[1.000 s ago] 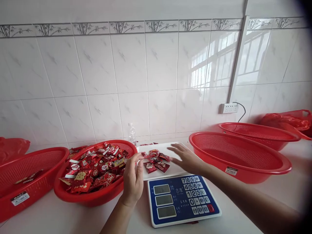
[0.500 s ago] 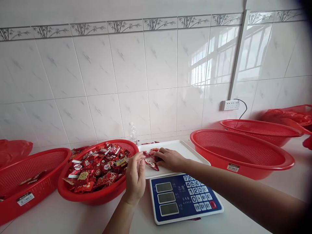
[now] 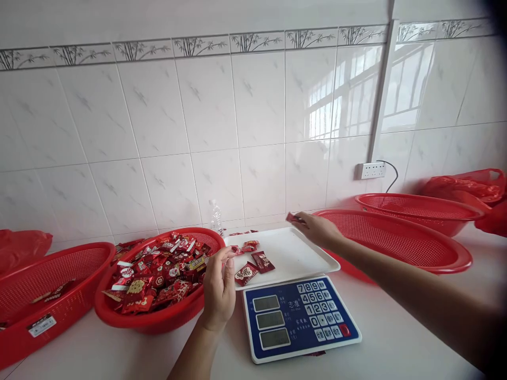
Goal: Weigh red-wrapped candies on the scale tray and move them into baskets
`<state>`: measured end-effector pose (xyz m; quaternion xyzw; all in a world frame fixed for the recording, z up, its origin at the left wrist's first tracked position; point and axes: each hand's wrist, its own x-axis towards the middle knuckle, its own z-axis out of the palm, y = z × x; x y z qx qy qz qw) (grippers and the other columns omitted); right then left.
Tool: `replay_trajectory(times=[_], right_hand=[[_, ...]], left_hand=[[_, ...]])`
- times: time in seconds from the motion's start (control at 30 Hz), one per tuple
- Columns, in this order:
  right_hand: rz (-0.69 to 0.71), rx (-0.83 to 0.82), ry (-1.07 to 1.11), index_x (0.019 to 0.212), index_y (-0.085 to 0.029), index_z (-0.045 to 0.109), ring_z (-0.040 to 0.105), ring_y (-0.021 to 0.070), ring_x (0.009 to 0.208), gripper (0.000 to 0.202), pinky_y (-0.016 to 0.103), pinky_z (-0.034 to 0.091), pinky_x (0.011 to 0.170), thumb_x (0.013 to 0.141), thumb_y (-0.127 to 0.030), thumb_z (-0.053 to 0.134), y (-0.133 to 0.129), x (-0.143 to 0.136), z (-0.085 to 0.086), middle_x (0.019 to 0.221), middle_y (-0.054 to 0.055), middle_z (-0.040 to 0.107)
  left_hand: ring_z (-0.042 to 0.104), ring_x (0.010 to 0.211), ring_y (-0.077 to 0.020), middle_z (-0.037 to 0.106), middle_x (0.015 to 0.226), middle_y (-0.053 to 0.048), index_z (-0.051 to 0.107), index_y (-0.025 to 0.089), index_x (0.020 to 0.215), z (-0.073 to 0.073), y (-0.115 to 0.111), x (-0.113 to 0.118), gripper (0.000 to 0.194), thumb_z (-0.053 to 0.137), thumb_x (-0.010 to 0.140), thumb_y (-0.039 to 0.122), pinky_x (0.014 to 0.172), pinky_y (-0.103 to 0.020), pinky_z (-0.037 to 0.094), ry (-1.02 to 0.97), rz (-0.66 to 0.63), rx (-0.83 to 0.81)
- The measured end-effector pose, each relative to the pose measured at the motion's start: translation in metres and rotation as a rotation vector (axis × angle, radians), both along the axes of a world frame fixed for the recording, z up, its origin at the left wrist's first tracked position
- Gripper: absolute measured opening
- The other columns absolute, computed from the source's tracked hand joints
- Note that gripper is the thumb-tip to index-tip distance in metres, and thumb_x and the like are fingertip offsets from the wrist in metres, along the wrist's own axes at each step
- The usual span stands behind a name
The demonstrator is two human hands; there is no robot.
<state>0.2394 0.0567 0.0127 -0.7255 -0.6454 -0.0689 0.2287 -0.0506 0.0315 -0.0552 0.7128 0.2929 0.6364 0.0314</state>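
My right hand (image 3: 317, 229) is raised over the far right part of the scale's white tray (image 3: 304, 258), pinching a small red wrapped candy (image 3: 292, 217) at its fingertips. At the tray's left edge, beside the full basket, my left hand (image 3: 219, 287) stands half curled with its thumb apart, holding nothing I can see. Close to its fingertips lie several wrapped candies, among them a dark red packet (image 3: 263, 261) and a red and white packet (image 3: 246, 273). The blue keypad panel (image 3: 293, 319) of the scale faces me.
A red basket (image 3: 158, 322) heaped with wrapped candies stands left of the scale. Another red basket (image 3: 24, 343) sits farther left. On the right are two more, a near one (image 3: 396, 237) and a far one (image 3: 420, 206). A clear bottle (image 3: 215, 215) stands by the tiled wall.
My right hand has lifted from the candies and moved right and away from me, carrying a red candy. Packets beneath it now show on the tray. My left hand has hardly moved.
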Motion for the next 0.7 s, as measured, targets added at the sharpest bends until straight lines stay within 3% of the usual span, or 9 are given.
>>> replay_trajectory(times=[0.17, 0.3, 0.4, 0.57, 0.63, 0.7], right_hand=[[-0.184, -0.105, -0.006, 0.104, -0.018, 0.064, 0.065, 0.0357, 0.085, 0.036, 0.039, 0.046, 0.059, 0.093, -0.041, 0.038, -0.028, 0.069, -0.006, 0.098, 0.019, 0.069], [-0.148, -0.145, -0.017, 0.118, -0.015, 0.06, 0.053, 0.0446, 0.113, 0.038, 0.053, 0.047, 0.079, 0.086, -0.034, 0.049, -0.036, 0.077, -0.015, 0.123, 0.024, 0.059], [0.049, -0.144, -0.008, 0.13, -0.017, 0.051, 0.042, 0.0392, 0.128, 0.048, 0.056, 0.04, 0.095, 0.089, -0.04, 0.044, -0.032, 0.039, -0.016, 0.138, 0.02, 0.048], [0.561, -0.243, 0.022, 0.132, -0.029, 0.052, 0.048, 0.0246, 0.124, 0.053, 0.038, 0.042, 0.099, 0.089, -0.058, 0.043, -0.031, -0.06, -0.015, 0.139, 0.006, 0.049], [0.698, -0.274, 0.018, 0.132, -0.029, 0.052, 0.05, 0.0235, 0.121, 0.055, 0.036, 0.041, 0.099, 0.087, -0.061, 0.046, -0.032, -0.092, -0.018, 0.135, 0.007, 0.052], [0.752, -0.292, 0.005, 0.128, -0.028, 0.056, 0.049, 0.0272, 0.121, 0.054, 0.042, 0.039, 0.099, 0.084, -0.06, 0.051, -0.03, -0.112, -0.023, 0.131, 0.009, 0.054]], left_hand=[[0.063, 0.093, -0.0192, 0.065, 0.102, -0.01, 0.054, 0.019, 0.111, 0.003, -0.002, 0.001, 0.021, 0.04, 0.096, 0.024, 0.081, -0.034, 0.052, -0.01, -0.003, 0.007], [0.063, 0.093, -0.0192, 0.066, 0.102, -0.01, 0.054, 0.019, 0.111, 0.003, -0.003, 0.001, 0.022, 0.04, 0.096, 0.025, 0.08, -0.033, 0.052, -0.002, 0.003, 0.015], [0.063, 0.093, -0.0191, 0.066, 0.101, -0.01, 0.053, 0.019, 0.111, 0.002, -0.002, 0.001, 0.021, 0.04, 0.096, 0.025, 0.079, -0.033, 0.052, 0.01, 0.007, 0.014], [0.063, 0.092, -0.019, 0.066, 0.101, -0.01, 0.053, 0.019, 0.112, 0.0, -0.001, 0.0, 0.023, 0.04, 0.096, 0.026, 0.08, -0.034, 0.052, 0.02, 0.014, -0.007], [0.064, 0.092, -0.0191, 0.066, 0.1, -0.01, 0.054, 0.019, 0.112, 0.001, -0.001, 0.0, 0.023, 0.039, 0.096, 0.028, 0.079, -0.034, 0.052, 0.021, 0.012, -0.015], [0.063, 0.092, -0.0191, 0.065, 0.1, -0.01, 0.054, 0.019, 0.113, 0.001, -0.001, 0.0, 0.024, 0.038, 0.097, 0.029, 0.079, -0.034, 0.052, 0.022, 0.008, -0.028]])
